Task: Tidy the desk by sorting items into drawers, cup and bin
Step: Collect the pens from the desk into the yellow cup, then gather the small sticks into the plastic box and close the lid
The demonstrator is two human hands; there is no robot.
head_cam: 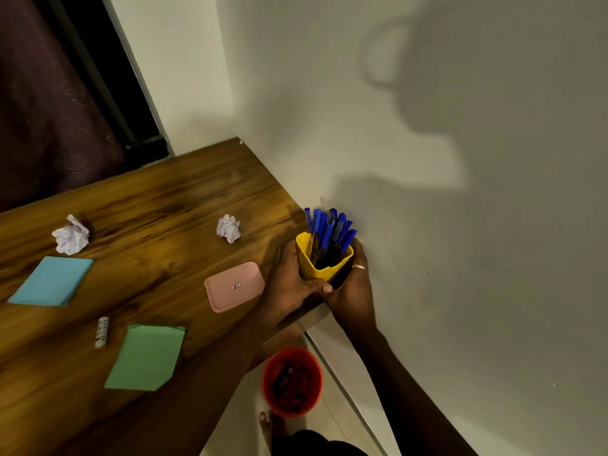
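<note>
Left hand (289, 281): raised level with the right, fingers curled round the left side of the yellow cup (312, 271), thumb (324, 287) laid across its near face. Left forearm (210, 370): bare, extended diagonally from lower left, wrist straight. Right hand (353, 291): cupped round the right side of the same cup, fingers wrapped behind it, one finger bearing a ring (359, 267). Right forearm (394, 373): bare, extended from lower right. The hands meet at the thumbs. One bare foot (268, 426) shows at the bottom edge.

Dim, hard-shadowed, perhaps slight edge distortion
</note>
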